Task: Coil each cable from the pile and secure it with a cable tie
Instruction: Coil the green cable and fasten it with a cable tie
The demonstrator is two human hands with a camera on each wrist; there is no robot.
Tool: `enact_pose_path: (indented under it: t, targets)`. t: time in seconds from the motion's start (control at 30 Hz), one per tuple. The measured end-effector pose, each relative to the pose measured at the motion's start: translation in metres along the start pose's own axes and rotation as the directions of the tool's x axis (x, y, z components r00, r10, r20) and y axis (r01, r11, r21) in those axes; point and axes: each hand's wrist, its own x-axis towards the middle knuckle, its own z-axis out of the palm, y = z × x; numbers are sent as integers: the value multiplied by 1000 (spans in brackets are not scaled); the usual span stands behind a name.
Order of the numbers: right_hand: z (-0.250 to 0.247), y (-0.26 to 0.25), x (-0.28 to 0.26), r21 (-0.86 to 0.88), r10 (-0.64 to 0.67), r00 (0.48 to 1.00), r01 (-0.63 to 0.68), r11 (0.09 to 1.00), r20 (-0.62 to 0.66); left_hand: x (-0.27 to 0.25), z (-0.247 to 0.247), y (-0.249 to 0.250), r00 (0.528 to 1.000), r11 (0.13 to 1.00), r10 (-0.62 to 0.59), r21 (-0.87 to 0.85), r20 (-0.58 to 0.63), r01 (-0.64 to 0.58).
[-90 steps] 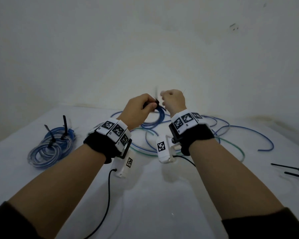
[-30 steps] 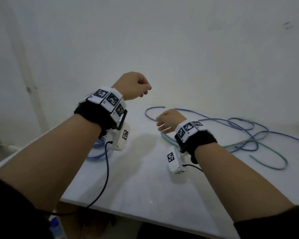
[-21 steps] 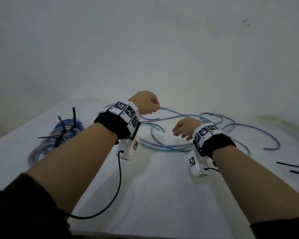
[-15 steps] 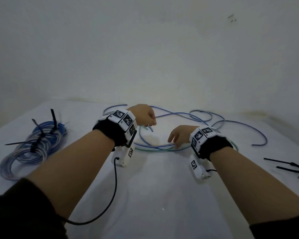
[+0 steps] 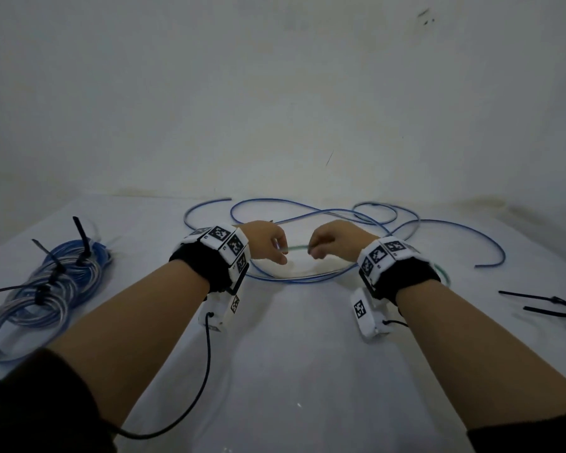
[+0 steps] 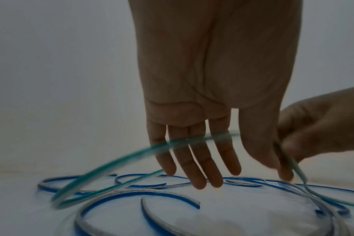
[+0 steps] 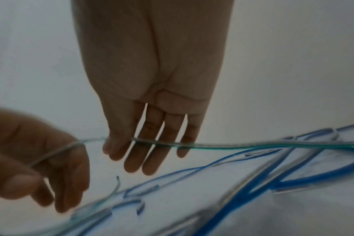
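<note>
Green cable (image 5: 297, 247): lifted just above the table (image 5: 291, 371), a short span stretched between both hands; the rest trails down into the pile on either side
Left hand (image 5: 266, 240): thumb and fingers close on the cable in the head view; in its own wrist view the fingers (image 6: 194, 159) hang nearly straight with the cable across them, so how firm the hold is I cannot tell
Right hand (image 5: 335, 240): looks to pinch the cable between thumb and forefinger; in its wrist view the cable crosses the long fingers (image 7: 152, 143), which hang loose
Blue cables (image 5: 307, 217): loose loops on the table under and behind the hands, crossing each other and the green one (its tail to the right runs among them)
Snag risk: pulling green up into loops may drag a blue loop along where they cross, tangling the new coil
Slip risk: a light pinch on a thin, springy cable may let the first loop spring open, more so if one hand lets go to reach for a tie
Done coils (image 5: 43, 289): blue, tied, well left of the hands
Ties (image 5: 549, 308): loose black ones at the far right, well apart from the hands, a long reach while holding a coil
</note>
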Motion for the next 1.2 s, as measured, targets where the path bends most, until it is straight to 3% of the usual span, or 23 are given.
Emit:
enact_pose_path:
  t: [0.1, 0.23, 0.33, 0.4, 0.47, 0.57, 0.67, 0.77, 0.87, 1.03, 1.13, 1.2]
  targets:
    - [-12, -1, 0, 350, -1, 975, 81, 933, -222, 3, 0, -8, 997, 991, 16, -128, -73, -25]
    - [-25, 3, 5, 417, 106, 872, 119, 901, -477, -1, -8, -22, 967, 879, -33, -468, -251, -92]
    - [-28, 7, 7, 283, 123, 808, 57, 957, -577, -6, -17, -28, 939, 833, -33, -528, -342, -163]
    - [-25, 2, 9, 62, -39, 827, 89, 994, -561, -9, -24, -22, 926, 863, 2, -467, -377, -193]
    - [-18, -10, 14, -163, -232, 830, 172, 972, -508, -9, -31, -12, 894, 873, 31, -424, -447, -242]
    - [-12, -30, 20, -154, -304, 737, 266, 952, -603, -9, -39, 1, 853, 834, 28, -458, -522, -307]
    - [-20, -38, 21, 114, -111, 673, 281, 953, -731, -13, -42, 0, 891, 744, -1, -595, -455, -303]
    - [-36, -36, 20, 331, 122, 620, 234, 914, -775, -22, -40, -8, 946, 663, 51, -698, -320, -272]
    - [-43, -33, 21, 378, 215, 631, 134, 916, -745, -32, -40, -9, 984, 562, 79, -809, -157, -174]
    - [-38, -34, 21, 451, 333, 654, 14, 892, -679, -42, -41, 0, 976, 313, 186, -935, -112, -167]
    - [-40, -29, 19, 564, 456, 649, -49, 824, -609, -45, -41, -1, 976, 274, 175, -946, -129, -174]
    - [-39, -26, 20, 545, 466, 682, -116, 830, -564, -45, -40, -2, 977, 288, 140, -937, -164, -198]
